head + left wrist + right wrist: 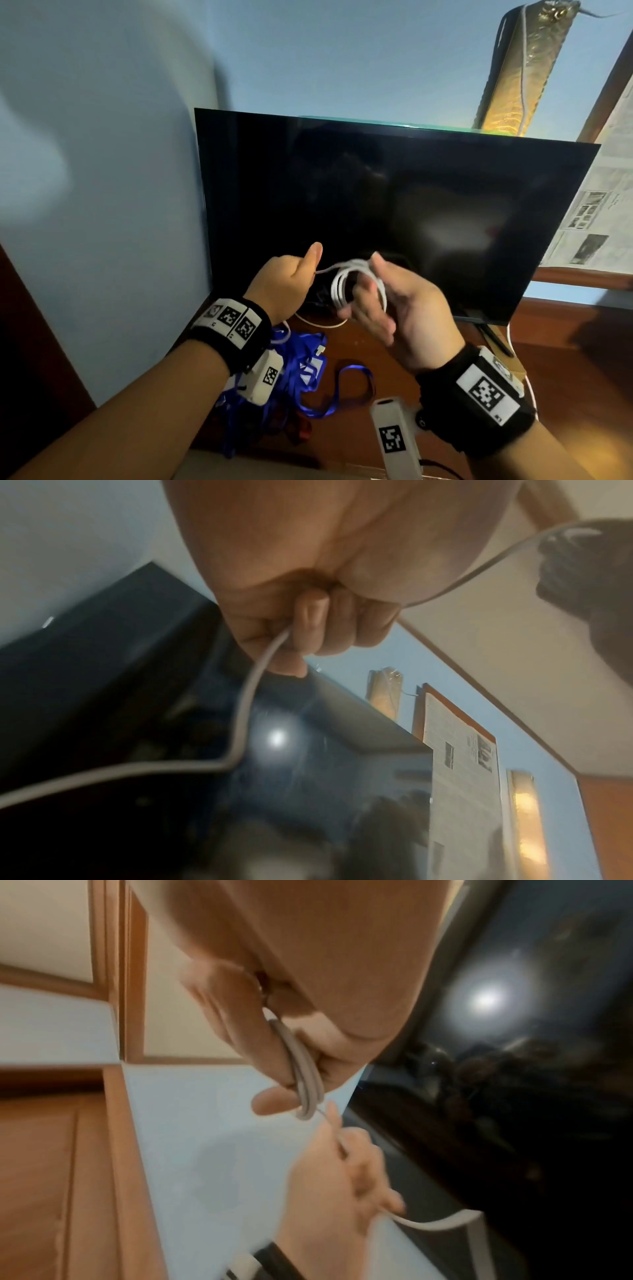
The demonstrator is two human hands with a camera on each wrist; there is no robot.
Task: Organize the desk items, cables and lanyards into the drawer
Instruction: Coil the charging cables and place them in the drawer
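Note:
A white cable (346, 279) is wound in loops round the fingers of my right hand (387, 305), held up in front of the dark monitor (394, 205). My left hand (291, 277) grips the cable's loose strand in a fist, thumb up, just left of the coil. In the left wrist view that strand (246, 704) runs out of the fist (308, 620) and curves away. The right wrist view shows the coil (304, 1069) pinched between thumb and fingers. Blue lanyards (308, 373) lie heaped on the wooden desk (565, 359) below my wrists.
The monitor stands close behind my hands against a blue wall. More white cable (322, 323) trails on the desk under the screen. A red item (301, 428) lies among the lanyards. Newspaper (603, 205) covers a window at right.

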